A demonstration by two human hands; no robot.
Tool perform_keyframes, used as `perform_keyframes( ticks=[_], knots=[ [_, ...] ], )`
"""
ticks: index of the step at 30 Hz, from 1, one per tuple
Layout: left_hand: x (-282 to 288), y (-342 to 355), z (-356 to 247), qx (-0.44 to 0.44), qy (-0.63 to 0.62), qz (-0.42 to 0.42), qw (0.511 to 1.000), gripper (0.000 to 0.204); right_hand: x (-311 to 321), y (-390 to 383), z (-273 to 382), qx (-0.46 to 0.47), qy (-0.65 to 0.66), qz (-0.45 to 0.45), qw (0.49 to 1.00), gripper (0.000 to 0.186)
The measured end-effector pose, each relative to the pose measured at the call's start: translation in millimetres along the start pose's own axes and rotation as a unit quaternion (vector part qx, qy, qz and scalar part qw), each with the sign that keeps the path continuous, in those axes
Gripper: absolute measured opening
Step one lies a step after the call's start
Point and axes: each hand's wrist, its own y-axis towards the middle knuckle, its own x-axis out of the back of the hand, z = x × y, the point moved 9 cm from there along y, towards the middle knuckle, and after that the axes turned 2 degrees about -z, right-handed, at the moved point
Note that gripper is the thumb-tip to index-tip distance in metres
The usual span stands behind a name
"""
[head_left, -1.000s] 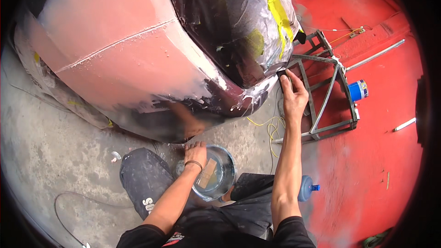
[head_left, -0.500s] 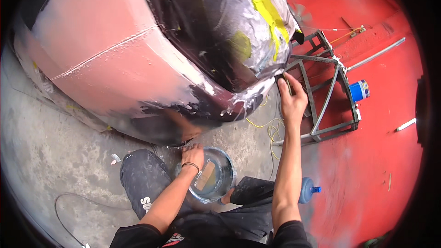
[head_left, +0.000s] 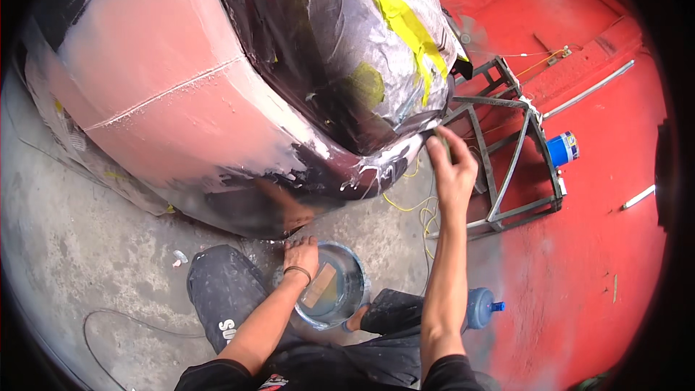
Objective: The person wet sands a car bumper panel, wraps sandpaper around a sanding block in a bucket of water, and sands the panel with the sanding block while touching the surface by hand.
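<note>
A rounded car panel (head_left: 166, 101), pink in the middle with black and white patches along its edges, fills the upper left. My right hand (head_left: 455, 170) reaches to the panel's right end, thumb and fingers pinched together. A small thin dark piece seems to be between them; what it is, I cannot make out. Down by the panel's lower edge, my left hand (head_left: 301, 253) hangs beside the rim of a basin (head_left: 365, 286), palm down, its foreshortened fingers pointing at the panel and looking loosely extended. Cloudy water and a flat tan block (head_left: 318, 286) are inside the basin.
Masking sheet (head_left: 347, 65) with yellow tape (head_left: 394, 11) covers the part above the panel. To the right stand a metal frame (head_left: 507, 145), a blue can (head_left: 562, 148) and a blue water bottle (head_left: 481, 308). A yellow cord (head_left: 409, 207) and a dark cable (head_left: 137, 317) lie on the floor.
The whole view has shifted slightly. My right hand has slid a little left and down along the panel's end. My left hand keeps its place by the basin.
</note>
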Motion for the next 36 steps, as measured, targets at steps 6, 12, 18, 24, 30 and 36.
perform_keyframes(
  ticks=[6,12,18,24,30,36],
  knots=[
    [-0.4,0.8,-7.3,-0.008,-0.004,-0.015,1.0,0.055,10.2,2.7,14.8,0.052,-0.03,-0.001,0.998,0.035],
    [3.5,-1.9,2.4,0.005,0.001,-0.008,1.0,0.049,-14.0,-57.2,87.9,0.074,-0.006,0.011,0.997,0.033],
    [8.0,-2.4,-15.3,-0.019,-0.011,-0.019,1.0,0.05,12.4,-8.4,24.8,0.052,-0.072,-0.042,0.995,0.033],
    [2.8,-3.1,-0.9,-0.001,0.021,-0.021,1.0,0.049,-16.7,-79.5,156.2,0.193,-0.048,0.004,0.98,0.031],
    [1.1,2.4,-8.9,-0.01,0.012,-0.025,1.0,0.042,1.8,-48.2,90.8,0.061,-0.042,-0.025,0.997,0.029],
    [-4.9,1.4,3.3,0.002,-0.016,-0.032,0.999,0.042,-9.6,-62.9,106.8,0.085,-0.026,-0.023,0.996,0.034]
  ],
)
